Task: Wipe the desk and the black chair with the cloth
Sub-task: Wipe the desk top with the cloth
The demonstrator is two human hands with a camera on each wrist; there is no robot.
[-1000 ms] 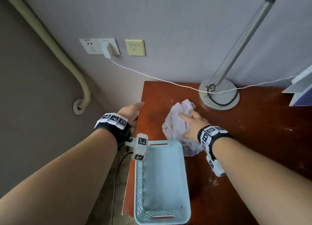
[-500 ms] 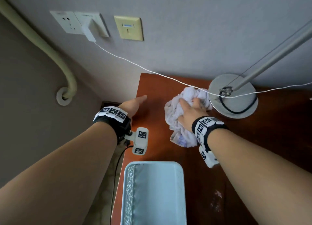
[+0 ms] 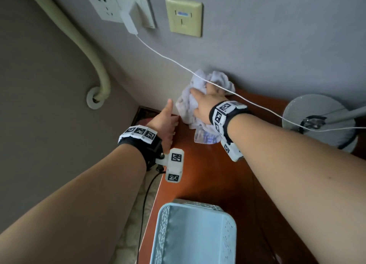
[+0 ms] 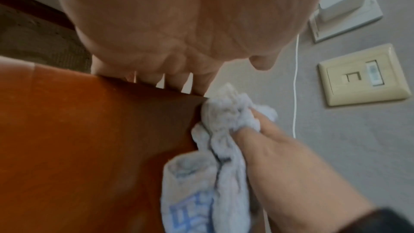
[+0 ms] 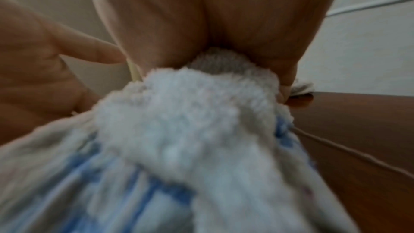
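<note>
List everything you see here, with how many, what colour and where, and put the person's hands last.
cloth: one, white with blue print, bunched at the desk's back left corner against the wall
desk: one, reddish-brown, along the wall
basket: one, light blue, on the desk's near left part
lamp base: one, grey, round, on the desk at right
cable: one, white, from the wall charger across the cloth
wall plates: two white, one cream
pipe: one, cream, left wall
left hand: on the desk's left edge, thumb up
right hand: grips the cloth
</note>
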